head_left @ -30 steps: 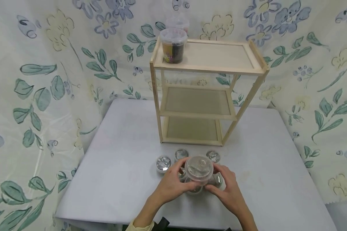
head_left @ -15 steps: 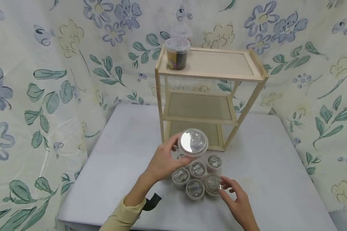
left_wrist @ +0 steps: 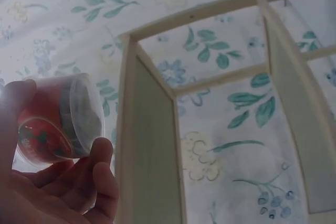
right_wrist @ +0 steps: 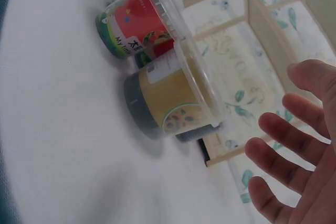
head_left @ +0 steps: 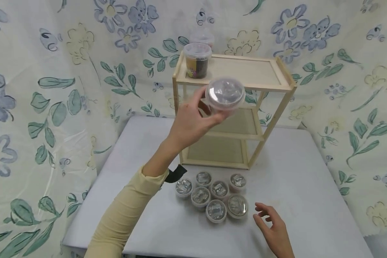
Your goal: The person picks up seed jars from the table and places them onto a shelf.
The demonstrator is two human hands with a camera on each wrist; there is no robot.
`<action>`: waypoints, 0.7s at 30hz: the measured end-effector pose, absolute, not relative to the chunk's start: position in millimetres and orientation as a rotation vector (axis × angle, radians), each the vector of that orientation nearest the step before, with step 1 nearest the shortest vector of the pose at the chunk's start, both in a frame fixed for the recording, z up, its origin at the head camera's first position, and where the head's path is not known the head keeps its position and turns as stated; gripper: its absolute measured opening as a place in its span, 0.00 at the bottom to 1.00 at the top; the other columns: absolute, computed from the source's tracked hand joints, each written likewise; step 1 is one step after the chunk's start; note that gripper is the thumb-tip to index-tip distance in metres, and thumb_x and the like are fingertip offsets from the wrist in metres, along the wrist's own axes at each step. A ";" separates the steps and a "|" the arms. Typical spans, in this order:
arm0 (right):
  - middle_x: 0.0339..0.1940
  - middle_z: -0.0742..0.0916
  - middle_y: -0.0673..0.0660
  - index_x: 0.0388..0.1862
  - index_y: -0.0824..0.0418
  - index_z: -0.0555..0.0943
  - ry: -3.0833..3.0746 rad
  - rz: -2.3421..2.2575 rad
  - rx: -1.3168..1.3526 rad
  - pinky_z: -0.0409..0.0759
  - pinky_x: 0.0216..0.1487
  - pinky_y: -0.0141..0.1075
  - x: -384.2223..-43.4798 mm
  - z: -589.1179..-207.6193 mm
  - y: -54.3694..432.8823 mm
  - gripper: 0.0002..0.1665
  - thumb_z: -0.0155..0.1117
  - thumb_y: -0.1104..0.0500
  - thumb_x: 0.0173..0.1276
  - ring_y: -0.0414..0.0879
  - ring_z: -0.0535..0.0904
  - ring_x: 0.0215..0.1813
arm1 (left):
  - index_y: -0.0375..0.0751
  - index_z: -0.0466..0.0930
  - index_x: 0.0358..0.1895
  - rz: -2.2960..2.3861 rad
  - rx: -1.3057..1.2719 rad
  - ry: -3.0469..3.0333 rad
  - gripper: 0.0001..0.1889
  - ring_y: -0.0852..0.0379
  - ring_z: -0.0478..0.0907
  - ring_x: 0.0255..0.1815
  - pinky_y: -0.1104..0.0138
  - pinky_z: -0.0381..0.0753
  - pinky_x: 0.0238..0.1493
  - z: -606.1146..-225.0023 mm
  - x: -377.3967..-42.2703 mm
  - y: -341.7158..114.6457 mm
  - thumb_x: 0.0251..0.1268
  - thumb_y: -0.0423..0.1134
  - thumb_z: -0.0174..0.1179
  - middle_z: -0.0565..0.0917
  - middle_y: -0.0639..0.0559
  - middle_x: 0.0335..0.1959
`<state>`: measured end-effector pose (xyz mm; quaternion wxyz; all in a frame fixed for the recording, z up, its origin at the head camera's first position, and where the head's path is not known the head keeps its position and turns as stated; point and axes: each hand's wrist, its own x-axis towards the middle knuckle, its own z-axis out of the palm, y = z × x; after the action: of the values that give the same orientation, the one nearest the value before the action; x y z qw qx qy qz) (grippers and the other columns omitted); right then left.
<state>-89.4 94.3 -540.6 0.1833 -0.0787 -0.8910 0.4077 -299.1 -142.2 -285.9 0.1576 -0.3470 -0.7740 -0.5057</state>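
While the left hand curls its fingers round a lidded, red-labelled tub at upper centre, the right hand hangs at lower right, fingers parted, holding nothing. Step in hand appears to be a carry to the wooden rack; next move likely calls for a level set-down. Seven tubs, lower centre, show silvery, packet-like contents under clear lids.

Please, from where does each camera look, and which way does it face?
Head: on the head, facing forward and down at the shelf and clustered tubs; left hand, right hand and left sleeve show.
Left wrist: on that wrist, facing the held tub and shelf; left hand shows.
Right wrist: on that wrist, facing clustered tubs, table and shelf; right hand shows.
All three share the shelf; head and left wrist, the held tub.
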 end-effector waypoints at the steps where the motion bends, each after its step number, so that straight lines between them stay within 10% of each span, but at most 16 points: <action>1: 0.41 0.86 0.49 0.54 0.58 0.81 -2.516 1.147 -0.224 0.75 0.41 0.33 -89.1 -541.0 94.2 0.19 0.70 0.65 0.64 0.34 0.78 0.40 | 0.36 0.68 0.67 -1.462 -0.979 -2.211 0.37 0.56 0.79 0.35 0.67 0.80 0.35 -278.0 -302.0 -138.2 0.56 0.45 0.73 0.82 0.44 0.50; 13: 0.43 0.86 0.48 0.54 0.57 0.81 -2.524 1.190 -0.255 0.76 0.41 0.34 -88.0 -542.2 90.3 0.19 0.69 0.65 0.65 0.34 0.78 0.41 | 0.44 0.70 0.65 -1.560 -0.700 -2.448 0.34 0.60 0.74 0.52 0.68 0.74 0.48 -212.6 -343.6 -84.9 0.59 0.56 0.67 0.79 0.54 0.56; 21: 0.43 0.86 0.49 0.54 0.58 0.81 -2.534 1.213 -0.275 0.77 0.41 0.36 -89.0 -540.1 85.4 0.18 0.68 0.64 0.65 0.34 0.78 0.41 | 0.50 0.77 0.55 -1.440 -0.487 -2.719 0.21 0.63 0.75 0.20 0.72 0.71 0.23 -187.7 -376.6 -49.7 0.64 0.56 0.62 0.83 0.57 0.35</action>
<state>-89.0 85.4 -540.1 0.1586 -0.0962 -0.8863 0.4242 -376.6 -49.7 -187.7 0.0132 -0.1563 -0.8727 -0.4623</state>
